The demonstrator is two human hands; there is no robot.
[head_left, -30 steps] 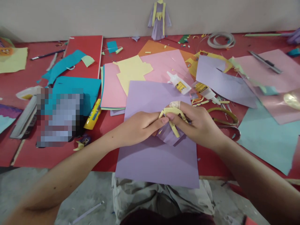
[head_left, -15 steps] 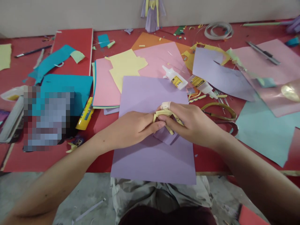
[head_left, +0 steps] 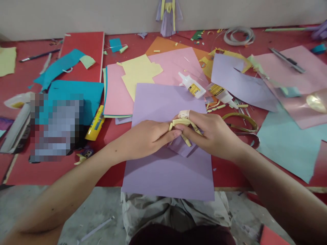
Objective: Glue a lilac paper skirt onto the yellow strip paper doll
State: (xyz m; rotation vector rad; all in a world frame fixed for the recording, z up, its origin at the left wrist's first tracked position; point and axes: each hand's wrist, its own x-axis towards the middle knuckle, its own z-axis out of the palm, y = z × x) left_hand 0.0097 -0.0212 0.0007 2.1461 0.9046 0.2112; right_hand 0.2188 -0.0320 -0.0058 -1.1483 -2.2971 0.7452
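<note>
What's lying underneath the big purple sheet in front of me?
The big purple sheet rests on the red table, overlapping the pink sheet and the yellow sheet. Its near edge overhangs the table. Anything else beneath is covered.

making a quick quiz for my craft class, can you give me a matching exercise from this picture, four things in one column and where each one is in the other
Things
1. small paper figure
2. glue bottle
3. yellow tube
4. finished paper doll

Places
A. leaning against the wall at the back of the table
B. lying on the pink sheet, above the big purple sheet
C. pinched between the left hand and the right hand
D. on the red table, left of the big purple sheet, by the teal paper

Pairs: 1-C, 2-B, 3-D, 4-A
</note>
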